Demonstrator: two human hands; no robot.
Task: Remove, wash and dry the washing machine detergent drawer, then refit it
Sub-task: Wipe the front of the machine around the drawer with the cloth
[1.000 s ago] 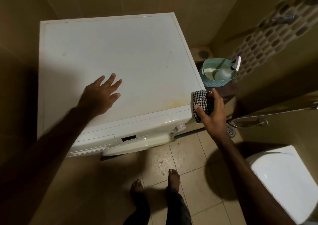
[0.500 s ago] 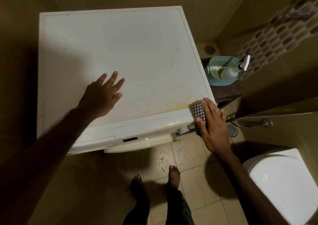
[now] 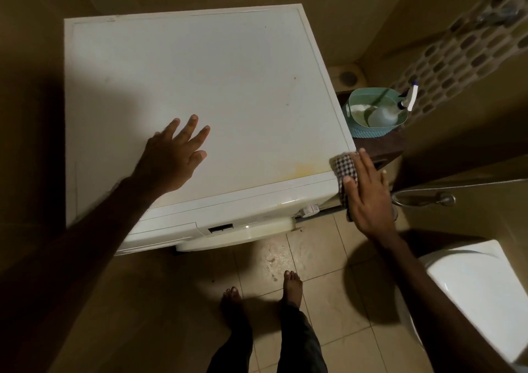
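Washing machine (image 3: 228,87): white, fills the upper centre of the frame, its front edge toward the bottom of the frame.
Detergent drawer (image 3: 163,231): closed panel in the machine's front, lower left of centre, flush with the fascia; long axis runs left to right along the front edge, its face toward the floor side of the frame. The forearm partly hides it.
Left hand (image 3: 171,158): palm down on the machine's top, left of centre, fingers spread and aimed at the upper right; it holds nothing.
Right hand (image 3: 368,195): fingers straight and together, flat against the machine's front right corner, pressing a checked cloth (image 3: 344,170) onto it.
Checked cloth: draped over the corner, part on top, part hanging down the side.
Basket (image 3: 368,134): teal, right of the machine, holding a spray bottle (image 3: 385,114).
Toilet (image 3: 480,290): white, lower right.
Bare feet (image 3: 291,287): on the tiled floor, bottom centre.
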